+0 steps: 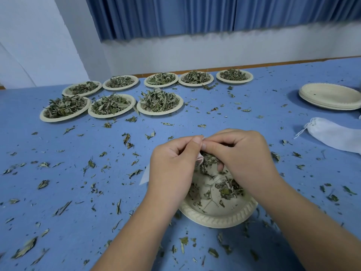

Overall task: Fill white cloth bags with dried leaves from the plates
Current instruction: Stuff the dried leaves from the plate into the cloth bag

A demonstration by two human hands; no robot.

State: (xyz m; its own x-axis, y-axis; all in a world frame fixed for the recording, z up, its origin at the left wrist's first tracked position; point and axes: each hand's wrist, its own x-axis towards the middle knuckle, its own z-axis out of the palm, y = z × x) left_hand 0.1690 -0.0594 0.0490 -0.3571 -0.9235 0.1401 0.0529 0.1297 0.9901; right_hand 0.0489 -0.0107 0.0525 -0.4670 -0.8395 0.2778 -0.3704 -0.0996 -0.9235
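While the left hand (172, 165) pinches the rim of a white cloth bag (199, 159) between thumb and curled fingers, the right hand (240, 153) closes around a clump of dried leaves (210, 160) at the bag's mouth, both hands meeting directly above the near plate (218, 220). Most of the bag is hidden behind the left hand, with only a strip of rim and a pale corner showing, so how wide its mouth stands cannot be told. The main risk appears to be spillage: a narrow or sagging opening could shed brittle leaves over the rim, and any that fall outside the plate would join the litter of fragments already covering the blue table (78, 153). A tight squeeze might also crumble the leaves to dust, while a slipping pinch could let the bag collapse and tip out its contents. Just beyond the hands to the right lies a second bag (332, 135), plump, its drawstring trailing. Well apart at the far side wait eight full plates (159, 101) in two rows, with a stack of empty plates (330, 96) at the right edge.
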